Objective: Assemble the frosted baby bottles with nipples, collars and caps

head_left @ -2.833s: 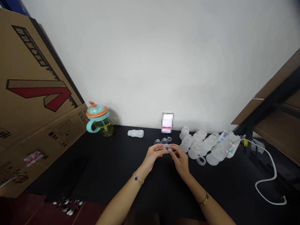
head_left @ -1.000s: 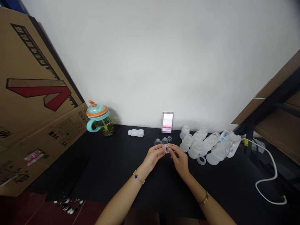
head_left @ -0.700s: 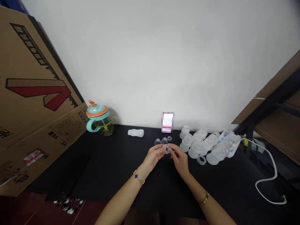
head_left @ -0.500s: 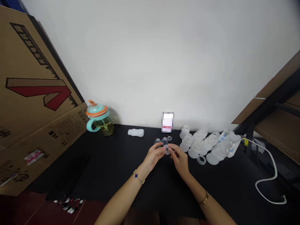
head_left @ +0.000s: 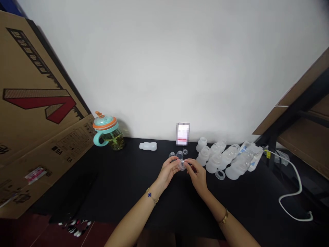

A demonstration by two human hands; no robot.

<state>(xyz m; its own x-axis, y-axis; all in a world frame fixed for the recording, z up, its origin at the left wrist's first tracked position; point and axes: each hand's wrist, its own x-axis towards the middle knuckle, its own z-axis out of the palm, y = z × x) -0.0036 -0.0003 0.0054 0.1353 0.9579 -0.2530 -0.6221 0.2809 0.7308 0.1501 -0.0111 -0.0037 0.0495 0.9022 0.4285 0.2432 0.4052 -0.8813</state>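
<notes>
Between my two hands is a clear baby bottle nipple (head_left: pixel 182 165), round and translucent. The fingertips of my left hand (head_left: pixel 166 173) pinch its left edge. On its right edge, the thumb and fingers of my right hand (head_left: pixel 197 176) are closed. Just beyond my fingertips, two more clear nipples (head_left: pixel 179 154) rest on the black table, partly hidden by the left fingers. A small ring (head_left: pixel 185 151) lies behind them. To the right of my right hand stand several frosted baby bottles (head_left: pixel 213 163), some topped with clear nipples. A translucent collar ring (head_left: pixel 220 174) lies in front of them.
A phone with a blurred screen (head_left: pixel 182 134) leans on the wall. One white bottle (head_left: pixel 148 146) lies on its side. A teal-lidded tea jug (head_left: pixel 109 132) stands beside a large cardboard box (head_left: pixel 46 137). A white cable (head_left: pixel 299 181) curls at right, near a plastic packet (head_left: pixel 254 156).
The view has shifted slightly. Both hands keep hold of the nipple, which appears turned a little between the fingers. The things on the table stay in place.
</notes>
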